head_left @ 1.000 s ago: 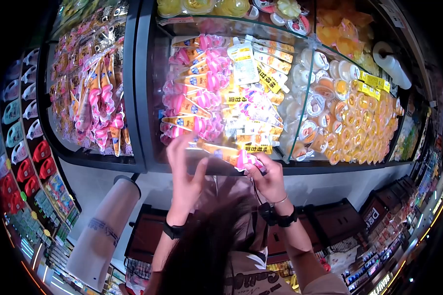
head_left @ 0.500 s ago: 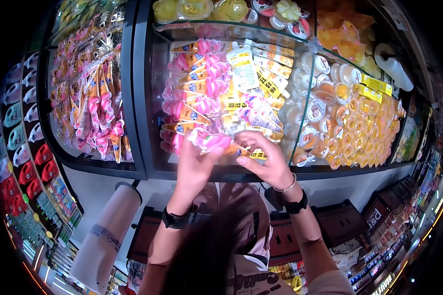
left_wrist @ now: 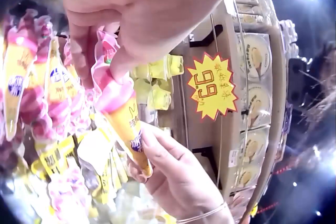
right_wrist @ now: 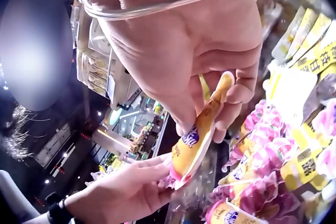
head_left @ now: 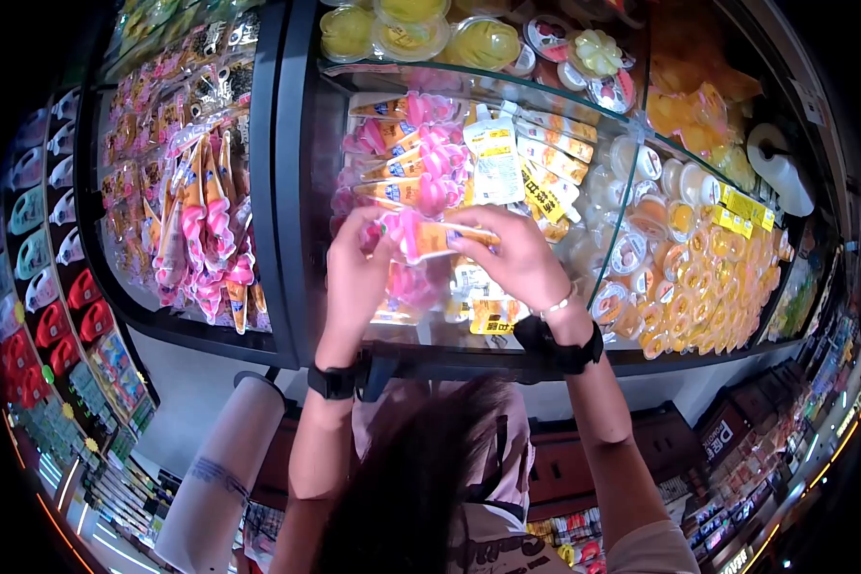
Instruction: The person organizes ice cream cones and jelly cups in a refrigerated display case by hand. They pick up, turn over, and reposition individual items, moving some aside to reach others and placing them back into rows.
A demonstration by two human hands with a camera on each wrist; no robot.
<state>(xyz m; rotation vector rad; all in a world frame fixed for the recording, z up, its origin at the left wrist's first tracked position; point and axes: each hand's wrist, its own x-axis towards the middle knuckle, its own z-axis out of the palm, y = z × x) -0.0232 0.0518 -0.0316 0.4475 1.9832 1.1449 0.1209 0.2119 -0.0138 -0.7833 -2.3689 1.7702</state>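
Both hands hold one ice-cream-cone-shaped packet (head_left: 432, 239), with a pink swirl top and a yellow-orange cone, above the display case. My left hand (head_left: 354, 277) pinches the pink end between thumb and fingers, as the left wrist view also shows around the pink swirl (left_wrist: 113, 90). At the other end, my right hand (head_left: 521, 258) pinches the narrow cone tip; the right wrist view has its thumb lying along the cone (right_wrist: 191, 142). Beneath the hands lies a pile of similar cone packets (head_left: 407, 163). White-and-yellow spouted pouches (head_left: 496, 158) lie beside that pile.
A glass divider (head_left: 614, 234) separates the pouches from small jelly cups (head_left: 703, 277) on the right. More cone packets (head_left: 201, 210) fill the left bin. The case's dark front edge (head_left: 430, 364) runs below the forearms. A yellow price star (left_wrist: 212, 86) hangs beyond the hands.
The packet has swapped ends: its pink top, first in the right hand, now points left in the left hand. Both hands have moved farther over the case, and the view has shifted slightly.
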